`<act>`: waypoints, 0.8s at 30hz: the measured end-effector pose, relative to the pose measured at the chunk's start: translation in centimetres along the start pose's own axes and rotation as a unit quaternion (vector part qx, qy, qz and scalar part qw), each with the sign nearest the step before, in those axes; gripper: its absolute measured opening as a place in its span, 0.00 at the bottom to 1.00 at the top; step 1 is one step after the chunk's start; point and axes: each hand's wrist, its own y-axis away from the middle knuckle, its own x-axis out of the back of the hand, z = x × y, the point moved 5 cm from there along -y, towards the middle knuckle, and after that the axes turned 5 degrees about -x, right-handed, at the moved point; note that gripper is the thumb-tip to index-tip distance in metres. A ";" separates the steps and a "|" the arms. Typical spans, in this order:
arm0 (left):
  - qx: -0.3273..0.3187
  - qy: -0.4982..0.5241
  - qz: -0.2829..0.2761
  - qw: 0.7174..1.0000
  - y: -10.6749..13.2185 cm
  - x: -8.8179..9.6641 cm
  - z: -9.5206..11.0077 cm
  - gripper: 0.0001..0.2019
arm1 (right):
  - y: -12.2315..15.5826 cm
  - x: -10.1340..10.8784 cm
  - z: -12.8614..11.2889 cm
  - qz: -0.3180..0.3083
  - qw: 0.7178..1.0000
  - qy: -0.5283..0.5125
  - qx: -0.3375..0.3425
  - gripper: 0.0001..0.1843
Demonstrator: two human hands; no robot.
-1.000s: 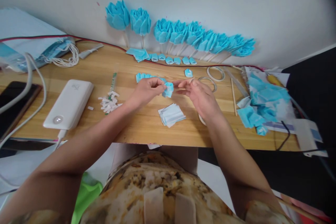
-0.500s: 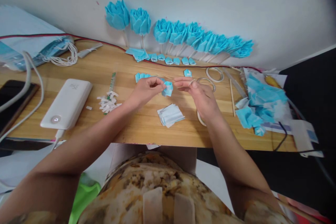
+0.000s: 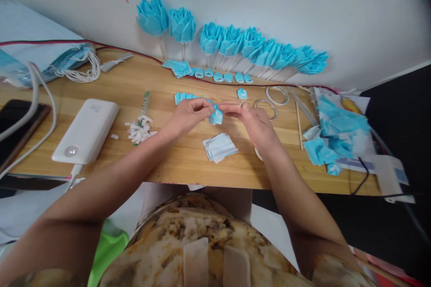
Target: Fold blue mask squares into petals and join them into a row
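Note:
My left hand [image 3: 192, 114] pinches a small folded piece of blue crepe-like material, a petal [image 3: 216, 115], between thumb and fingertips above the table. From the other side, my right hand [image 3: 254, 121] reaches in with its fingers stretched out, the fingertips at the petal's upper right edge. Its thumb stays back from the petal. Below both hands lies a stack of pale squares [image 3: 220, 147]. Partly behind my left hand runs a row of blue folded pieces [image 3: 184, 97]. One more folded piece [image 3: 242, 93] lies beyond my right hand.
Blue flowers on sticks [image 3: 210, 38] lean against the wall, with small rolled pieces [image 3: 218, 76] before them. Tape rings [image 3: 277, 95] and blue scraps [image 3: 316, 150] lie right. White strips [image 3: 140, 131], a power bank [image 3: 85, 131] and a phone [image 3: 20, 125] are left. A cable crosses behind.
My right hand has moved left, bringing its fingertips from beside the petal to its edge. The petal has turned slightly in my left hand, which keeps its pinch.

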 end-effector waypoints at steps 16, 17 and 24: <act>0.018 -0.002 -0.022 1.000 -0.5 0.0 -0.9 0.07 | -0.1 0.0 -0.3 0.010 0.999 -0.027 -0.029 0.29; 0.021 -0.005 -0.017 1.000 -0.5 0.1 -0.9 0.06 | -0.2 0.2 -0.2 0.021 0.998 -0.050 -0.028 0.28; 0.019 0.014 0.007 1.000 -0.6 0.3 -1.2 0.06 | 0.3 1.2 -0.6 0.138 0.988 0.061 0.029 0.08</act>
